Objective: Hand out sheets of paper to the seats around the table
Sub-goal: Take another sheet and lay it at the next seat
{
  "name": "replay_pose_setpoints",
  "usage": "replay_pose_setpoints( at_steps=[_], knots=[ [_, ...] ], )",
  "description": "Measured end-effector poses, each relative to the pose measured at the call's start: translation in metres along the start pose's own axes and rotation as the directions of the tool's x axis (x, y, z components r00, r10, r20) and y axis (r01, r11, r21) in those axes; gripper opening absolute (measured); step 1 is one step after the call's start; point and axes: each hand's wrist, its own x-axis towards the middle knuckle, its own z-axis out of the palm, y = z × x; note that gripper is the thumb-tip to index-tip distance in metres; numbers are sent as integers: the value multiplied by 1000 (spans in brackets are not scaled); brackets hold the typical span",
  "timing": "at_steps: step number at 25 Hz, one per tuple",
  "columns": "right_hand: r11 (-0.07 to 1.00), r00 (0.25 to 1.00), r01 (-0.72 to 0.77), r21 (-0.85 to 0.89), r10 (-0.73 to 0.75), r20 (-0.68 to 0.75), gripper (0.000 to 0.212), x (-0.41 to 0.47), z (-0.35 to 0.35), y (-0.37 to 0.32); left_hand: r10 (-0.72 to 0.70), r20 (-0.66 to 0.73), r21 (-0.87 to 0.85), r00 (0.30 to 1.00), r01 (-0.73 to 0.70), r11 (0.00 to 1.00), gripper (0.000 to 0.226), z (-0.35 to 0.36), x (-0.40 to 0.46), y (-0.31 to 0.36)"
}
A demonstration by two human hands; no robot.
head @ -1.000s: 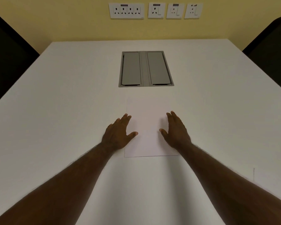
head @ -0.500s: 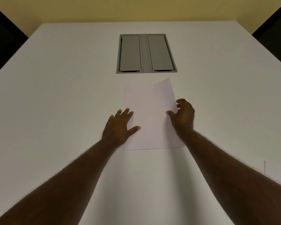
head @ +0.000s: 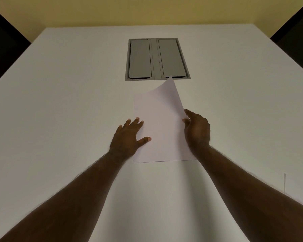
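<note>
A person peels a top sheet (head: 162, 109) from a stack of paper (head: 157, 151) lying at the middle of a white table (head: 59, 105), just short of the grey cable hatch (head: 157, 59) set into its top; dark chairs (head: 2, 48) stand at the far left and right, well apart from the work, and nothing lies in the path to either seat. The left hand (head: 128, 137) rests flat and spread on the stack's left edge, holding nothing; the right hand (head: 197, 130) pinches the sheet's right edge, its far corner curled up toward the hatch. The risks, by judgement: a second sheet may cling and lift with the first if the pinch bites too deep; the stack may skew if the left hand eases; a sharp pull could crease the raised sheet. Another sheet's edge (head: 285, 182) appears to lie near the right forearm, too faint to be sure.
</note>
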Motion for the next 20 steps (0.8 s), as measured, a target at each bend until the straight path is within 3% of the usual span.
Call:
replay_pose_setpoints(
  at_steps=[5,7,11,14,16,18,20],
  knots=[
    [975,981,165,-150,-178,-77,20,0,-3,-1,-7,9,-5,1000,7,1000,76,0,-2,0],
    [995,991,102,-17,-103,-90,9,2,-6,-3,-1,7,2,1000,1,1000,76,-1,-2,1],
    [957,998,-41,288,51,-26,13,1,-15,-6,-5,34,22,999,4,1000,82,-4,-2,3],
    [863,993,-116,491,114,34,17,-2,-25,-12,-126,-103,-260,987,95,961,86,-16,-5,9],
    [773,988,-155,616,133,82,18,-6,-31,-16,-247,-188,-497,951,124,859,83,-30,-4,14],
    [688,983,-181,703,150,106,19,-11,-39,-24,-361,-196,-649,912,156,745,73,-50,-4,18],
    [631,981,-184,754,164,102,17,-18,-47,-35,-404,-251,-688,880,131,714,50,-70,-8,21]
  ],
)
